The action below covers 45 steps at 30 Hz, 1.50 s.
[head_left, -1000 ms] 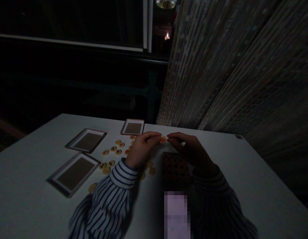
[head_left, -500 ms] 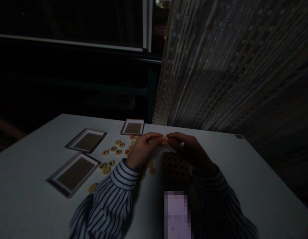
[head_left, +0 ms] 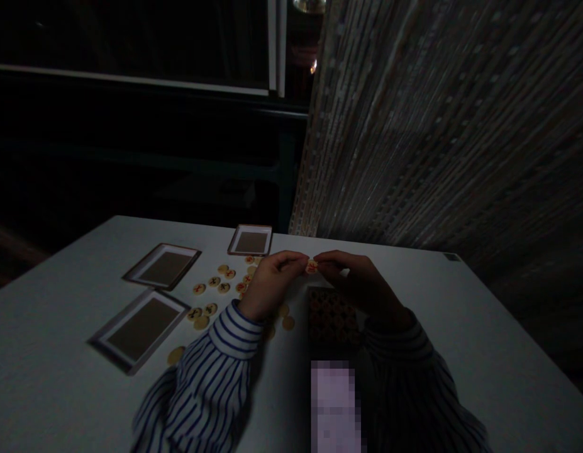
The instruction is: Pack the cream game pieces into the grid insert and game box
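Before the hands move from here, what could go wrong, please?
The red-marked disc, pinched by fingertips of the left hand and right hand above the table, might slip. The striped left sleeve, close to the loose discs, could perhaps push some away.

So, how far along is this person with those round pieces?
Partway, it seems. Already done: the dark box appears to hold rows of round pieces, though it is too dim to count them. In hand: one red-marked xiangqi piece, between the fingertips of the left hand and right hand. Left, if all belong boxed: the loose xiangqi pieces scattered on the white table.
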### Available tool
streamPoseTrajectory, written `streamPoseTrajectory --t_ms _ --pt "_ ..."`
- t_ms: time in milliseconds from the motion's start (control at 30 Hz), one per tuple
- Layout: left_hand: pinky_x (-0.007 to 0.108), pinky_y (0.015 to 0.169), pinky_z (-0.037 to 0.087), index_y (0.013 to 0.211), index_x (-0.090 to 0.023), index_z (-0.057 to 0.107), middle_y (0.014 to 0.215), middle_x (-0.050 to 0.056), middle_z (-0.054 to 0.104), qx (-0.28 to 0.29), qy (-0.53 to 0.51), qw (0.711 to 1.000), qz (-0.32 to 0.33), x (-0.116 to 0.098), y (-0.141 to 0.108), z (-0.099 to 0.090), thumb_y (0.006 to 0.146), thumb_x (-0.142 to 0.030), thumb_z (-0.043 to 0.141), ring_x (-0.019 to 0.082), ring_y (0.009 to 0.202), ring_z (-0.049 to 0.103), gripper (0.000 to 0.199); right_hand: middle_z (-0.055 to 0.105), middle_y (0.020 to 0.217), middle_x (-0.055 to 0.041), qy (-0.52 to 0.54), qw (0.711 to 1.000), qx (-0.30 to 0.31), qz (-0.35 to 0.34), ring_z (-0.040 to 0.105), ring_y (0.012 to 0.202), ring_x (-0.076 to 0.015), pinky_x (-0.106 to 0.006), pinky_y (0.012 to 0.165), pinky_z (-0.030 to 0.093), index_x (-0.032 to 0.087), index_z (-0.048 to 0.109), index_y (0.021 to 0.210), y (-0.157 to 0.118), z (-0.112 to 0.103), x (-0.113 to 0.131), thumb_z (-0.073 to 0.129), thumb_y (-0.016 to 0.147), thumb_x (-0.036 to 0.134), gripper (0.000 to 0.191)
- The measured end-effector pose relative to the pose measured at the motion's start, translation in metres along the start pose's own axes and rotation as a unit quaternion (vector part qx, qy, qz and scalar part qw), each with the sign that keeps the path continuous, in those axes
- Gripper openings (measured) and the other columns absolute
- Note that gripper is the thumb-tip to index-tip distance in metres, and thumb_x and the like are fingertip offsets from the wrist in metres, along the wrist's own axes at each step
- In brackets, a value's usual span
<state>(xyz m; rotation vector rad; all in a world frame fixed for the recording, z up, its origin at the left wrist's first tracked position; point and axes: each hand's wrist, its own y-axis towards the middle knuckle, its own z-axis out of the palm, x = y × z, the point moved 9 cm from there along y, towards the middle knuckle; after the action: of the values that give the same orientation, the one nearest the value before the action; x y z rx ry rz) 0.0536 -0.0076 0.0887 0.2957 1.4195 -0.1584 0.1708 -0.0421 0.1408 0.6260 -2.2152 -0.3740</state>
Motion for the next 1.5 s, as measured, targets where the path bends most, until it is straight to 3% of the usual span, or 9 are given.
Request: streamPoseTrajectory --t_ms 567,900,1233,1367,1500 --pt "0.027 0.071 0.047 0.088 -0.013 0.064 0.078 0.005 0.067 0.003 -0.002 1.000 -0.013 0.003 -0.002 -0.001 0.070 -0.029 0.063 0.014 0.072 0.061 0.025 0.068 0.083 -0.0024 0.000 1.000 0.010 0.025 0.060 0.069 -0.0116 -0.024 0.064 0.046 0.018 0.061 0.099 -0.002 0.003 -0.010 0.050 0.081 0.027 0.022" --pt "0.025 0.069 0.046 0.086 -0.013 0.063 0.077 0.003 0.067 0.033 -0.015 0.999 -0.025 0.007 -0.002 0.004 0.070 -0.028 0.064 0.012 0.070 0.061 0.021 0.067 0.083 -0.0020 -0.007 1.000 0.010 0.024 0.060 0.070 -0.0110 -0.023 0.064 0.045 0.018 0.063 0.094 -0.001 0.003 -0.010 0.050 0.081 0.025 0.020" --pt "0.028 0.072 0.047 0.082 -0.013 0.062 0.075 0.005 0.066 0.031 0.011 0.999 -0.018 0.009 -0.001 0.002 0.069 -0.031 0.064 0.014 0.072 0.061 0.022 0.067 0.088 -0.0028 -0.010 1.000 0.018 -0.007 0.061 0.075 -0.0124 -0.025 0.068 0.047 0.019 0.063 0.096 -0.001 0.004 -0.006 0.050 0.080 0.021 0.021" --pt "0.026 0.069 0.047 0.084 -0.013 0.062 0.073 0.003 0.066 0.022 0.000 0.999 -0.038 0.012 -0.001 0.002 0.068 -0.028 0.066 0.013 0.068 0.061 0.023 0.067 0.089 -0.0037 -0.041 0.999 -0.002 -0.015 0.061 0.076 -0.0132 -0.026 0.069 0.047 0.018 0.063 0.097 -0.001 0.001 -0.008 0.051 0.080 0.021 0.021" --pt "0.029 0.073 0.047 0.091 -0.012 0.062 0.080 0.006 0.067 0.026 -0.007 0.998 -0.053 0.014 -0.002 0.004 0.068 -0.028 0.065 0.014 0.072 0.062 0.028 0.067 0.088 -0.0042 -0.071 0.996 0.018 -0.041 0.059 0.077 -0.0132 -0.026 0.070 0.045 0.018 0.062 0.098 -0.002 0.004 -0.001 0.054 0.080 0.023 0.020"
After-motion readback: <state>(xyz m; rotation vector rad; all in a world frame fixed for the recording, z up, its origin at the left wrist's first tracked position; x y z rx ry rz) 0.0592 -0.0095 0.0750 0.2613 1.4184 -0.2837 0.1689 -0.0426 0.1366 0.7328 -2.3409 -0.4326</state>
